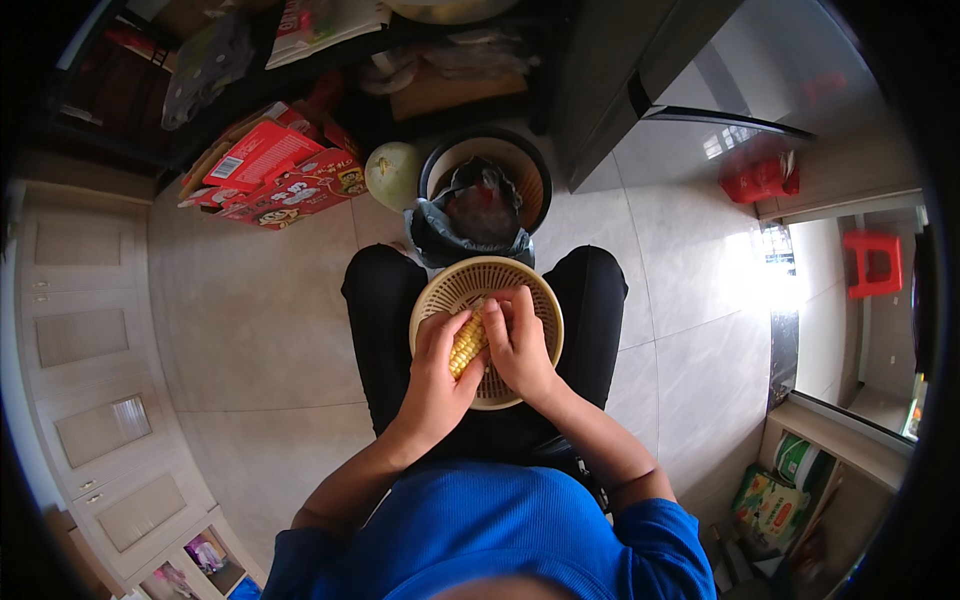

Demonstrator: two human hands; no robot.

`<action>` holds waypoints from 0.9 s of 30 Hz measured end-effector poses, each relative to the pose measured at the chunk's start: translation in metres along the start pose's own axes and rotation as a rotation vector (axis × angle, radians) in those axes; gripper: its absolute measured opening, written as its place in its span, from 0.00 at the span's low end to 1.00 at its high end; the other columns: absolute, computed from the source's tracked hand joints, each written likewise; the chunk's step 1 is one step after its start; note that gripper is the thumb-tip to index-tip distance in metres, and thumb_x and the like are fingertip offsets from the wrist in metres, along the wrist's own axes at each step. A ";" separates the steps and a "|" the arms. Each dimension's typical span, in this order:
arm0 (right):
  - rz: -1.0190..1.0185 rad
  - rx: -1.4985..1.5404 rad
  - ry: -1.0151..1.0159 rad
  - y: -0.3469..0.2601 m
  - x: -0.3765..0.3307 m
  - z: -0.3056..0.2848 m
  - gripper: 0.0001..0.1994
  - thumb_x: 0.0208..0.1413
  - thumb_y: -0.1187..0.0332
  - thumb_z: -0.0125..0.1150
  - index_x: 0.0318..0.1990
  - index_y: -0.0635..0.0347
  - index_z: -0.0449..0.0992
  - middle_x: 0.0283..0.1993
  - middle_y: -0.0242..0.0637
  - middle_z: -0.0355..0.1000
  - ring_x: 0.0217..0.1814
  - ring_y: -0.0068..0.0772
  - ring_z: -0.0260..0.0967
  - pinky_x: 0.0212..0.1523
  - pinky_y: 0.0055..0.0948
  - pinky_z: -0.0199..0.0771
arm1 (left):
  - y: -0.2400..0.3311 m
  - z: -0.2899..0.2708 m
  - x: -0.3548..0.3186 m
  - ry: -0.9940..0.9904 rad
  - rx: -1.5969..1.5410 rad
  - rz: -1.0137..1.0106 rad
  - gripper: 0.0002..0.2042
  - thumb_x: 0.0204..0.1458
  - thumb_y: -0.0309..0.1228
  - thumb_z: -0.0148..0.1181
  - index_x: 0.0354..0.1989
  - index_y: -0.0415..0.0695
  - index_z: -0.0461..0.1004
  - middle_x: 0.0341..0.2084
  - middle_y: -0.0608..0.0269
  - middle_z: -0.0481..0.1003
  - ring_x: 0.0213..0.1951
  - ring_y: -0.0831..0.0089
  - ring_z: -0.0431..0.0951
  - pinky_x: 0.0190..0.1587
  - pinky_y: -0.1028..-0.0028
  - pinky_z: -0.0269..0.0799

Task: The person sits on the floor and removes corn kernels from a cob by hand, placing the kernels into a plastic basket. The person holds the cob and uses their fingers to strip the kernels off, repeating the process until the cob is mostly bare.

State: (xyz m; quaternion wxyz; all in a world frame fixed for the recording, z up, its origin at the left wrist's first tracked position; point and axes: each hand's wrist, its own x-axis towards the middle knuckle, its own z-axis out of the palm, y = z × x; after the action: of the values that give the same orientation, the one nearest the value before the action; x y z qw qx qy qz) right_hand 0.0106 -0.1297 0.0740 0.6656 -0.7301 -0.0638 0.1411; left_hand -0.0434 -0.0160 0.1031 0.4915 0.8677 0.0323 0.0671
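An ear of corn (467, 346) with yellow kernels lies tilted between my hands, over a beige slatted plastic basket (428, 385) on my lap. My left hand (437, 360) is wrapped round the lower part of the cob, thumb and fingers on either side. At the cob's upper end, my right hand (516, 342) has its fingers curled and pressed against the kernels. The fingertips of the right hand partly hide that end. Through the basket's bottom the slats show, and I cannot make out loose kernels there.
Just beyond my knees stands a round bin (540, 190) with a dark plastic bag (440, 235) at its front. Beside it sit a pale green melon (392, 175) and a red cardboard box (290, 185). A red stool (872, 264) is at far right, cabinets (85, 330) at left.
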 end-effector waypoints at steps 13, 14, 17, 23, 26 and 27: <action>-0.077 0.076 -0.101 0.008 0.003 -0.007 0.12 0.56 0.72 0.50 0.45 0.67 0.60 0.31 0.43 0.68 0.31 0.27 0.67 0.33 0.25 0.68 | 0.005 0.005 -0.001 -0.030 -0.160 -0.084 0.23 0.47 0.20 0.56 0.52 0.34 0.57 0.46 0.48 0.66 0.48 0.64 0.69 0.50 0.70 0.66; -0.068 0.046 -0.111 0.008 0.002 -0.008 0.12 0.56 0.73 0.50 0.45 0.67 0.60 0.31 0.43 0.68 0.32 0.27 0.67 0.33 0.26 0.68 | 0.007 0.004 -0.002 -0.046 -0.164 -0.096 0.23 0.48 0.20 0.55 0.52 0.34 0.57 0.46 0.48 0.66 0.48 0.65 0.69 0.50 0.70 0.65; -0.198 -0.080 -0.043 0.011 0.004 -0.009 0.10 0.57 0.74 0.45 0.46 0.67 0.60 0.30 0.39 0.67 0.31 0.24 0.65 0.31 0.24 0.67 | 0.009 0.005 -0.002 -0.041 -0.208 -0.112 0.22 0.49 0.24 0.55 0.52 0.34 0.56 0.45 0.48 0.66 0.47 0.64 0.70 0.49 0.70 0.66; 0.247 0.768 -0.069 -0.004 0.006 -0.013 0.09 0.61 0.72 0.36 0.44 0.63 0.61 0.28 0.30 0.61 0.27 0.16 0.55 0.29 0.15 0.59 | 0.002 0.003 0.004 -0.031 -0.376 -0.164 0.23 0.54 0.29 0.52 0.54 0.33 0.53 0.49 0.49 0.61 0.51 0.66 0.64 0.53 0.72 0.60; 0.183 0.500 -0.086 -0.003 0.002 -0.008 0.09 0.58 0.67 0.49 0.39 0.63 0.63 0.29 0.30 0.64 0.30 0.16 0.60 0.30 0.17 0.62 | 0.003 0.004 0.004 -0.037 -0.322 -0.142 0.21 0.56 0.29 0.47 0.56 0.33 0.52 0.50 0.48 0.61 0.52 0.64 0.64 0.54 0.71 0.60; 0.161 0.445 -0.079 0.002 0.001 -0.003 0.09 0.57 0.66 0.51 0.38 0.64 0.63 0.28 0.30 0.64 0.29 0.16 0.60 0.28 0.18 0.63 | 0.003 0.005 0.003 -0.039 -0.297 -0.129 0.21 0.57 0.29 0.45 0.56 0.33 0.52 0.50 0.47 0.61 0.52 0.63 0.64 0.54 0.71 0.60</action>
State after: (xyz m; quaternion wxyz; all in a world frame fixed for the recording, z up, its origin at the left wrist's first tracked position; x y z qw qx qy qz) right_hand 0.0125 -0.1328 0.0716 0.7936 -0.5620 0.0013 0.2330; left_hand -0.0395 -0.0219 0.1036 0.6181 0.7828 0.0679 0.0224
